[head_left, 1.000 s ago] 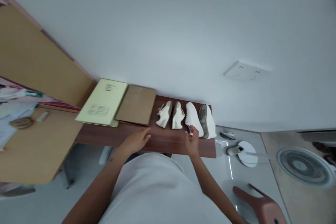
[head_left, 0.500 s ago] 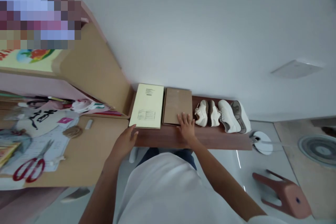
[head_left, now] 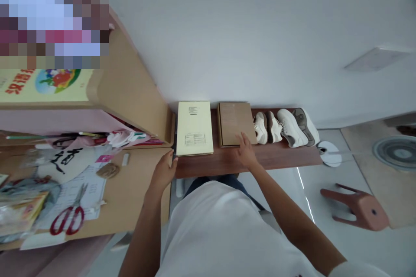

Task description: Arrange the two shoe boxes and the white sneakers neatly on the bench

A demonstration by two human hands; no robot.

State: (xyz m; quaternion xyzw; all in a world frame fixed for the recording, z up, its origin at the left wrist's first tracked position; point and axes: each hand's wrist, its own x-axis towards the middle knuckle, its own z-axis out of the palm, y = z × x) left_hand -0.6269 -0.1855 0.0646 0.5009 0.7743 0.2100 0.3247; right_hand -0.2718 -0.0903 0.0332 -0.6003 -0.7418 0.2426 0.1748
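Observation:
A pale yellow box [head_left: 194, 130] with small printed text lies on a narrow brown wooden bench [head_left: 201, 165] against the wall. To its right, across a small gap, sits a flat brown cardboard box [head_left: 236, 122], slightly turned. My left hand [head_left: 165, 170] is at the yellow box's front left corner, thumb and fingers apart. My right hand [head_left: 246, 150] has its fingers spread at the cardboard box's front right edge, fingertips over the top. Small white-and-brown shoes [head_left: 260, 128] stand close against the cardboard box's right side, with larger white shoes [head_left: 291, 127] beyond.
On the left, a desk [head_left: 133, 190] carries red-handled scissors [head_left: 67, 220], papers, a fan with black writing [head_left: 66, 160] and plastic bags. A pink stool [head_left: 365, 211] is on the floor at right, near a round white object [head_left: 329, 154] by the bench end.
The cardboard box has shifted right, widening the gap from the yellow box and closing the one to the shoes. My right hand moved with it. The view has shifted too.

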